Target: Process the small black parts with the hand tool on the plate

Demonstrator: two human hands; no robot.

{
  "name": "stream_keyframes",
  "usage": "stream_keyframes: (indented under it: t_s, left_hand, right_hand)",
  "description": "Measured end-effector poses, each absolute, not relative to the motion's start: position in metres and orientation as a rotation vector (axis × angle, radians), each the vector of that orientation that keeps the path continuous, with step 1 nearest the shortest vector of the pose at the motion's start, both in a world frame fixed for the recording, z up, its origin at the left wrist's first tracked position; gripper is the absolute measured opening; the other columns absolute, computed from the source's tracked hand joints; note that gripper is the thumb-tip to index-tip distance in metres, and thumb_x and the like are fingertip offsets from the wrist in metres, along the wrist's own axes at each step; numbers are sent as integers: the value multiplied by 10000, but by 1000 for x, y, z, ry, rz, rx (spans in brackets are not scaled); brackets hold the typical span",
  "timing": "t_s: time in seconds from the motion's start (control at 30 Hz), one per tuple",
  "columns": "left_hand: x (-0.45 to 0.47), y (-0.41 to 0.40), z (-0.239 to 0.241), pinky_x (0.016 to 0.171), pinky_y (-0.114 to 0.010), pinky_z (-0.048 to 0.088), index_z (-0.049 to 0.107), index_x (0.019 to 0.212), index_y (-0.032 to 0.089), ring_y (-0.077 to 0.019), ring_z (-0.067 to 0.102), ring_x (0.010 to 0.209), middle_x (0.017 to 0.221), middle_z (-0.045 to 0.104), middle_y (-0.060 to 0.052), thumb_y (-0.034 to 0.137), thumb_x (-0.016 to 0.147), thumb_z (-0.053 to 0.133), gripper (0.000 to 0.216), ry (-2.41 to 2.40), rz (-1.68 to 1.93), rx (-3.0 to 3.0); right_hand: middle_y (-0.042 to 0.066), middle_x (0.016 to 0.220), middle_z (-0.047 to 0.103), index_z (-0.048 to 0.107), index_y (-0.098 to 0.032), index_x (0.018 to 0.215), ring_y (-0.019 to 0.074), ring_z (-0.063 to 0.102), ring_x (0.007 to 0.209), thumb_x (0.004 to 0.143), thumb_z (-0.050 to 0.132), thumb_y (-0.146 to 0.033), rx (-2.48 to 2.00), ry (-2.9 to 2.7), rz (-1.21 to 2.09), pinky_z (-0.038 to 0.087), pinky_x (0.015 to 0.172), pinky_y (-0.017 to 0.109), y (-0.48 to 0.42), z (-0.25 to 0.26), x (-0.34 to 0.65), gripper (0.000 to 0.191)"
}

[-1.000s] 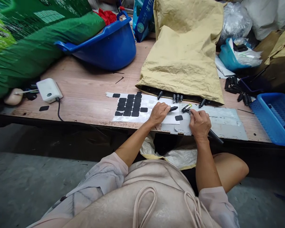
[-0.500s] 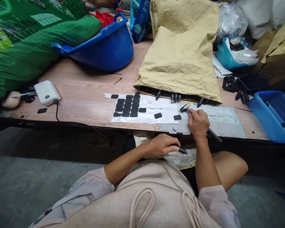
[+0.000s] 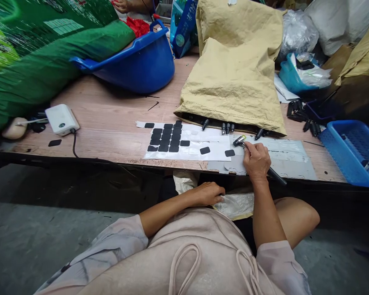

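Observation:
My right hand (image 3: 257, 162) is wrapped round a small hammer (image 3: 276, 176), its black handle sticking out below my fist past the table edge. The hammer's head (image 3: 240, 141), with a yellow-green end, rests over a grey sheet (image 3: 292, 157). Below the table edge, my left hand (image 3: 211, 193) hangs over a whitish sack (image 3: 238, 205) on my lap. Its fingers are loosely bent and slightly apart, with nothing visible in them. Left of the hammer lies a white sheet (image 3: 197, 153) carrying several black rounded pads (image 3: 163, 137).
A tan sack (image 3: 233, 73) lies behind, black cylindrical pieces (image 3: 226, 128) at its mouth. A blue tub (image 3: 135, 65) and white box (image 3: 62, 119) with a cable stand left. On the right is a blue basket (image 3: 353, 151). Another person's hand (image 3: 121, 5) shows at the far back.
My left hand has moved slightly down and left; the black cylindrical piece it held is out of sight. My right hand keeps the hammer in place. Another person's hand has come into view.

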State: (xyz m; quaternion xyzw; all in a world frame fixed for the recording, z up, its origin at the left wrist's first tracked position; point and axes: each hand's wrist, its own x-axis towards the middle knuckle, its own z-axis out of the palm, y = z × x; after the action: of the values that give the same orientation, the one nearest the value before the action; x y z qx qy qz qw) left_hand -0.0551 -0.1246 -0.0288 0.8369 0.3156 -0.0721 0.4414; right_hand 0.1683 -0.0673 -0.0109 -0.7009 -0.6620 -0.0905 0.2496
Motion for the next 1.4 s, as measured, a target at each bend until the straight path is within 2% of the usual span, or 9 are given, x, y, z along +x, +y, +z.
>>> stream_keyframes:
  t_s: [0.13,0.23,0.33,0.47,0.63,0.73,0.93,1.17,1.4]
  left_hand:
    - [-64,-88,20,696,-258,471,762,1014,225,-160,672,747,860,767,-12,385,972,632,211,756,283,2014]
    - [-69,-35,35,703,-290,465,723,1003,212,-185,641,761,850,722,-26,392,955,657,197,1387,694,2004]
    - [-72,15,32,731,-317,472,678,986,213,-235,645,885,980,693,-68,374,886,753,204,1868,900,1944]
    - [-72,47,22,765,-340,487,639,917,218,-278,640,988,1068,652,-91,323,852,789,194,1999,875,1903]
    - [-77,37,19,777,-360,489,629,894,217,-283,639,1007,1107,637,-93,267,884,726,110,1962,788,1931]
    - [-82,20,17,789,-342,496,637,883,222,-256,632,1000,1054,659,-73,239,861,722,90,1837,815,2033]
    - [-69,-14,12,781,-314,504,657,909,218,-186,628,853,929,695,-15,211,826,736,114,1389,737,2079]
    - [-44,-25,11,883,-382,483,740,936,241,-236,627,933,884,700,-26,280,837,772,111,1482,683,2103]
    - [-46,-21,10,880,-377,481,785,929,245,-227,628,923,882,706,-20,256,820,770,110,1447,688,2050]
  right_hand:
    - [95,981,627,756,-253,1214,245,479,905,971,522,-274,-1895,-1805,-256,393,794,368,-68,-11,169,338]
    - [92,968,623,756,-253,1206,243,477,897,967,528,-278,-1887,-1792,-265,393,786,366,-67,-12,169,332]
    - [87,964,629,760,-254,1198,239,480,891,964,535,-280,-1880,-1797,-271,390,777,361,-67,-13,169,326]
    - [86,967,639,764,-253,1201,239,486,897,964,537,-275,-1884,-1811,-263,390,774,357,-66,-12,170,329]
    - [95,980,619,760,-252,1204,246,479,916,962,537,-273,-1906,-1792,-232,392,779,358,-67,-11,168,330]
    - [93,975,620,760,-253,1201,244,477,911,963,533,-277,-1898,-1784,-236,388,778,358,-67,-12,168,330]
    - [89,964,626,761,-255,1197,238,479,891,965,535,-277,-1878,-1784,-265,389,774,359,-67,-12,169,324]
    - [84,958,641,771,-263,1193,237,507,887,963,554,-268,-1901,-1802,-303,403,768,349,-67,-12,171,316]
    - [87,951,681,754,-229,1219,224,599,901,995,499,-263,-1818,-1790,-188,471,807,329,-66,2,176,342]
